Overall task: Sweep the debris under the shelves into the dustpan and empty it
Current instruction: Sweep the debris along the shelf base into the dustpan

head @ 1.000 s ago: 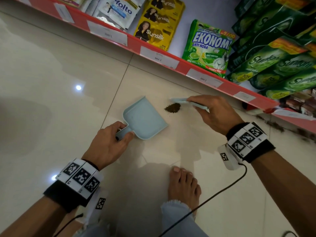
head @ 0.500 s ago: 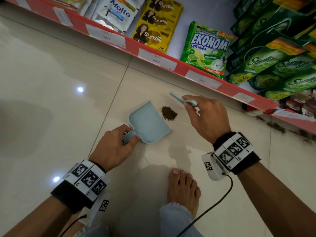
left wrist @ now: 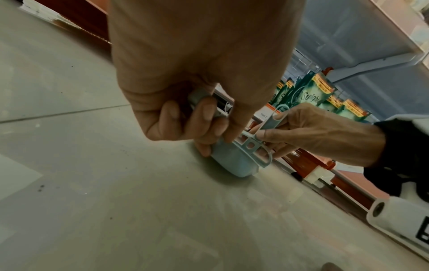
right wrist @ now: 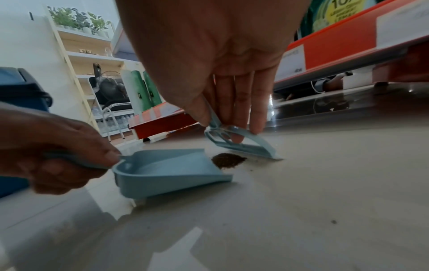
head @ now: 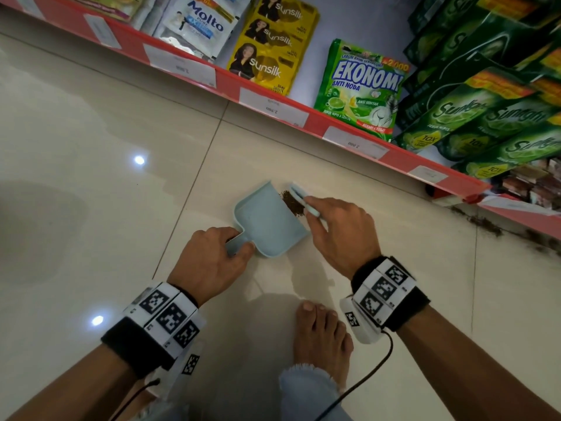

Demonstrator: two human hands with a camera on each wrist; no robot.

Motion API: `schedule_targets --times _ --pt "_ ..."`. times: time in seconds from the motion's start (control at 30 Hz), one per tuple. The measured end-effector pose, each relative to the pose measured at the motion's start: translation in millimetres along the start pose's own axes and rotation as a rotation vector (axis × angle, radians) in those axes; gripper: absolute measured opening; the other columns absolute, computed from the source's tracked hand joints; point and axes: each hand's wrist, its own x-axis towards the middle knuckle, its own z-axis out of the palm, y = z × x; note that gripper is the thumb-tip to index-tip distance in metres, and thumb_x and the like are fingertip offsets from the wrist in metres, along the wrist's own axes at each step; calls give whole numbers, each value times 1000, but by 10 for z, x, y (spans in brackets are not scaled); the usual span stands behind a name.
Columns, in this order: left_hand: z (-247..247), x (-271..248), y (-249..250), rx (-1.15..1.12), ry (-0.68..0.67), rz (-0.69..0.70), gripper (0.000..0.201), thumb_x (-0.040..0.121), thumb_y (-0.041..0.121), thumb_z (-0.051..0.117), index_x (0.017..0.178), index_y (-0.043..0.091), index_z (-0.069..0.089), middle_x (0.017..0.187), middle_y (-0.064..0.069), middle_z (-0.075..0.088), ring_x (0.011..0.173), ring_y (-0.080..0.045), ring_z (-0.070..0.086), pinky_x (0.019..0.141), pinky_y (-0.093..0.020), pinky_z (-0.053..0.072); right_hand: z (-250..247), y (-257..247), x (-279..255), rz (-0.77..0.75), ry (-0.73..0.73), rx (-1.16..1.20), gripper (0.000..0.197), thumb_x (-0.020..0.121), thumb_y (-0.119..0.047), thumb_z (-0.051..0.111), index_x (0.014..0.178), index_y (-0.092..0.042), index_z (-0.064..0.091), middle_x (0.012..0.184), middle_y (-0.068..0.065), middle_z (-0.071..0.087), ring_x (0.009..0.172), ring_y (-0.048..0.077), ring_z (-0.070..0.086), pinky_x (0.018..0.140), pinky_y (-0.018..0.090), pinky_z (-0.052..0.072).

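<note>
Resting debris (right wrist: 228,160) between dustpan (right wrist: 171,169) and brush (right wrist: 241,144).

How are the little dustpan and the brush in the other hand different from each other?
The dustpan is a broad, walled scoop lying flat on the floor; the brush is a narrow bar tilted on its edge. The left hand grips the dustpan's short handle; the right hand pinches the brush from above. The debris lies between them. Both are the same pale blue plastic.
</note>
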Motion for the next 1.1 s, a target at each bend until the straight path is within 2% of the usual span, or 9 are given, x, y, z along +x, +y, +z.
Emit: schedule_targets --times 0.23,0.37,0.47,0.53,0.6,0.67,0.87,1.0,1.1 --pt "6 28 42 51 15 26 46 88 38 63 52 22 39 43 7 42 39 -9 38 42 -14 23 -81 -166 -42 -4 132 389 23 100 -29 52 116 -25 68 98 0 75 81 18 70 66 40 60" --pt "17 22 44 62 33 20 47 87 37 64 51 24 38 42 9 40 38 -7 39 40 -14 24 -187 -61 67 32 232 251 23 99 -27 53 115 -21 69 98 0 75 76 19 69 65 40 59" --pt "37 27 42 34 32 17 48 86 37 65 49 24 37 40 9 38 35 -7 38 42 -12 34 -182 0 114 72 199 118 22 98 -26 52 111 -22 69 96 1 74 75 24 67 63 40 57" --pt "48 37 29 19 12 -10 48 85 39 65 49 23 39 40 8 40 35 -8 38 39 -15 32 -137 -21 102 64 130 103 23 99 -26 50 111 -21 68 93 2 73 71 24 64 61 39 56" --pt "65 48 13 12 -15 -42 49 86 41 64 49 20 40 41 6 41 38 -9 37 40 -16 25 -74 -98 53 29 45 124 25 100 -27 47 114 -22 68 94 2 73 69 21 64 61 38 56" --pt "84 59 3 -8 -33 -58 50 87 42 64 49 19 40 40 5 41 39 -9 36 42 -20 27 -17 -200 -22 -19 3 155 24 100 -29 48 110 -22 68 94 1 73 71 21 65 62 38 56" --pt "94 48 -31 -109 -80 -99 47 89 41 65 51 19 46 44 6 50 42 -8 45 45 -19 36 -99 -266 -43 19 119 412 20 99 -28 51 108 -24 69 88 2 75 71 17 70 60 39 60" --pt "85 47 -7 -134 -100 -126 46 90 37 64 55 15 47 51 0 52 48 -13 47 50 -25 38 -211 -84 104 77 198 208 20 98 -25 52 106 -22 70 86 3 74 69 23 68 60 41 58" --pt "79 48 19 -147 -132 -157 44 91 39 62 57 13 49 55 -2 55 51 -15 48 53 -27 39 -181 -50 146 103 90 104 22 98 -24 49 105 -22 69 85 2 72 72 26 66 63 39 56"
